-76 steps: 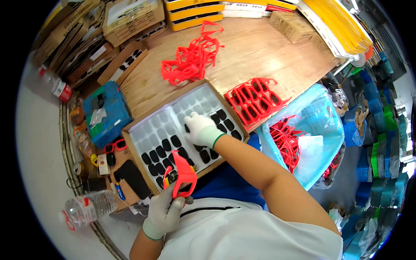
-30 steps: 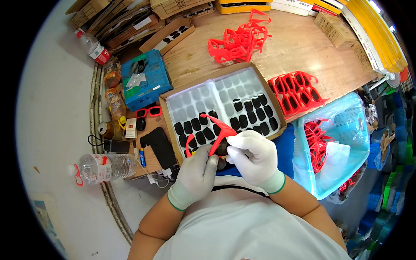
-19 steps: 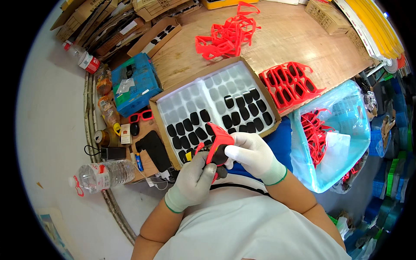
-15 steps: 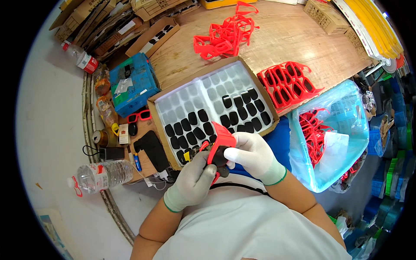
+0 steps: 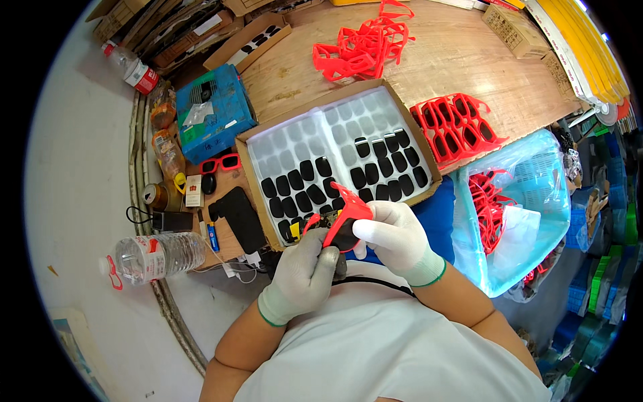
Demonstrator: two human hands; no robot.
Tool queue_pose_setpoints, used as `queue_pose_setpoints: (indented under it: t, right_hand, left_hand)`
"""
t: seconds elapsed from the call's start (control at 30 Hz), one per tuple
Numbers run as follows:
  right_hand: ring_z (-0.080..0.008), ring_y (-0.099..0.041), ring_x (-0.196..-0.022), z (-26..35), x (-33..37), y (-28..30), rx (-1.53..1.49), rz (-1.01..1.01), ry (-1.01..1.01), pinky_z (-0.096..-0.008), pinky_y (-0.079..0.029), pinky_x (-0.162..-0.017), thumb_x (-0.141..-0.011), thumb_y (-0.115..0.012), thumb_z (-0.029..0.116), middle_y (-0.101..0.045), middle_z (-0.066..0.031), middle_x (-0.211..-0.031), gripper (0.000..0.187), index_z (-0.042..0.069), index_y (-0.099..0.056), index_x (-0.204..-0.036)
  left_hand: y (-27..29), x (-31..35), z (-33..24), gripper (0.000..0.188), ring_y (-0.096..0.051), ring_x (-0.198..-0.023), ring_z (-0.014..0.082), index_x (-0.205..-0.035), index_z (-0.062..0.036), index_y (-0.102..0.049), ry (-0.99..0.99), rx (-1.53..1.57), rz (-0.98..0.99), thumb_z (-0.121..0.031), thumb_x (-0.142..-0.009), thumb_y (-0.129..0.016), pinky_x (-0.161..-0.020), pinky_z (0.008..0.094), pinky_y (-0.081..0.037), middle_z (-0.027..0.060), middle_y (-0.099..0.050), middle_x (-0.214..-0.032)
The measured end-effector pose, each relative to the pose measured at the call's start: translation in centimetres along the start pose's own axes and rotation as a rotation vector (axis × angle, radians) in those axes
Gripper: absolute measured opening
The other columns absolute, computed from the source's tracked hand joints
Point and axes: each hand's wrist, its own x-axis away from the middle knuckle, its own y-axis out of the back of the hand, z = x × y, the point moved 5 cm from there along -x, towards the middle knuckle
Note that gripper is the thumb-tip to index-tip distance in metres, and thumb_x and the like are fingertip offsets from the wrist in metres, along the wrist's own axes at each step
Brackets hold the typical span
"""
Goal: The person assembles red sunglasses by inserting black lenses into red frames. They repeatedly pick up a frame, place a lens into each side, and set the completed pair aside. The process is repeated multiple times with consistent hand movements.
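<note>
In white gloves, I hold a pair of red glasses frames [image 5: 353,206] in front of my body. My left hand [image 5: 298,276] is closed around the lower part of the frames. Against the rim lies a dark lens [image 5: 344,236], and my right hand [image 5: 400,240] pinches it and the frame between thumb and fingers. Just beyond my hands sits a cardboard box [image 5: 242,175] with a translucent moulded tray [image 5: 271,149]. Rows of dark lenses [image 5: 315,194] fill its nearer part; some tray pockets hold none. The box's near edge is partly hidden by my hands.
Assembled red sunglasses [image 5: 450,137] stand lined up right of the box. A heap of red frames [image 5: 365,50] lies farther back. A blue lined basket [image 5: 536,194] holds more frames at right. Left are a blue box [image 5: 218,127], a water bottle [image 5: 161,256] and a black pouch [image 5: 240,218].
The table and its things have shifted slightly in view. Both hands keep hold of the red frames, which have tilted and moved a little up and right, the lens still at the rim.
</note>
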Motion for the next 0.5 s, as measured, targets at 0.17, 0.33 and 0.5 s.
queue_pose_setpoints:
  t: [0.17, 0.33, 0.5]
  right_hand:
    - [-0.0091, -0.056, -0.069, -0.1, -0.1, -0.9, -0.023, -0.004, 0.018, -0.0254, -0.047, -0.066, -0.092, -0.067, 0.021, -0.065, -0.0039, -0.080, 0.025, -0.002, -0.069, -0.100]
    - [-0.0087, -0.056, -0.070, 0.3, 0.0, -1.6, -0.047, 0.000, -0.003, -0.0248, -0.047, -0.066, -0.093, -0.067, 0.022, -0.064, -0.0039, -0.081, 0.027, -0.002, -0.069, -0.104]
    - [-0.0086, -0.056, -0.072, 1.1, -0.1, -1.9, 0.093, 0.028, -0.003, -0.0250, -0.048, -0.068, -0.097, -0.064, 0.021, -0.064, -0.0033, -0.085, 0.024, -0.001, -0.068, -0.104]
  left_hand:
    - [0.9, 0.2, 0.2, 0.022, -0.064, -0.060, 0.0198, -0.112, 0.0071, -0.052, -0.034, -0.064, 0.023, -0.012, -0.103, -0.046, -0.060, 0.0344, -0.053, 0.0094, -0.063, -0.070]
    - [1.4, 0.0, 0.3, 0.023, -0.064, -0.060, 0.0214, -0.112, 0.0066, -0.052, 0.007, -0.002, 0.093, -0.014, -0.103, -0.046, -0.060, 0.0346, -0.053, 0.0100, -0.063, -0.069]
    - [1.8, 0.2, 0.2, 0.023, -0.064, -0.057, 0.0197, -0.113, 0.0083, -0.052, -0.038, -0.044, -0.018, -0.011, -0.101, -0.048, -0.057, 0.0342, -0.052, 0.0103, -0.063, -0.068]
